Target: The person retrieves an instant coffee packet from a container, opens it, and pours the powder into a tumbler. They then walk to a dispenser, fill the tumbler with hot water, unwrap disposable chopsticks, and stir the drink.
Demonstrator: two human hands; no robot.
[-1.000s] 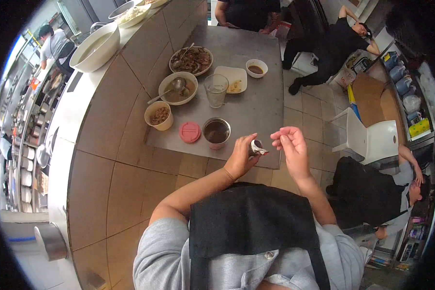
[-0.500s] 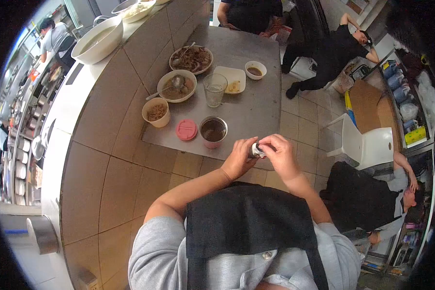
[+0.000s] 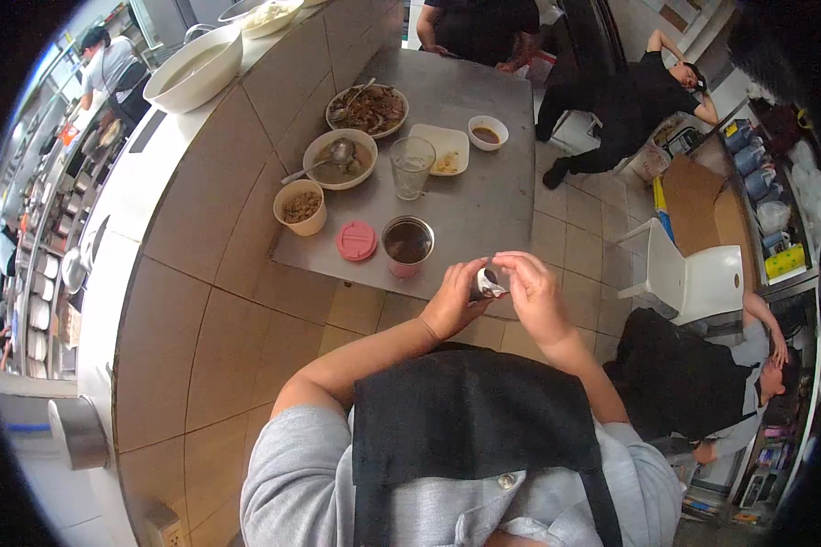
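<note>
My left hand point(image 3: 454, 301) is closed around a small dark-and-white packet point(image 3: 491, 283), in front of the metal table's near edge. Its white top edge looks crumpled; the contents cannot be made out. Close beside it, my right hand point(image 3: 535, 296) has its fingers curved over the packet, with a gap between thumb and fingertips. Nearest on the table is a pink tumbler point(image 3: 407, 247) without its lid, holding dark liquid. A round pink lid point(image 3: 357, 241) lies left of it. Behind them stands a clear glass point(image 3: 412, 169).
The metal table point(image 3: 483, 214) also bears a paper tub of food point(image 3: 300, 208), a soup bowl with a ladle point(image 3: 339, 159), a meat dish point(image 3: 368, 110), a square plate point(image 3: 441, 146) and a sauce bowl point(image 3: 488, 134). A tiled counter wall is at left. Several people are around; a white chair point(image 3: 711, 278) stands right.
My right fingertips have come off their pinch at the packet's top and spread a little to the right. My left hand keeps its hold. The view has shifted slightly.
</note>
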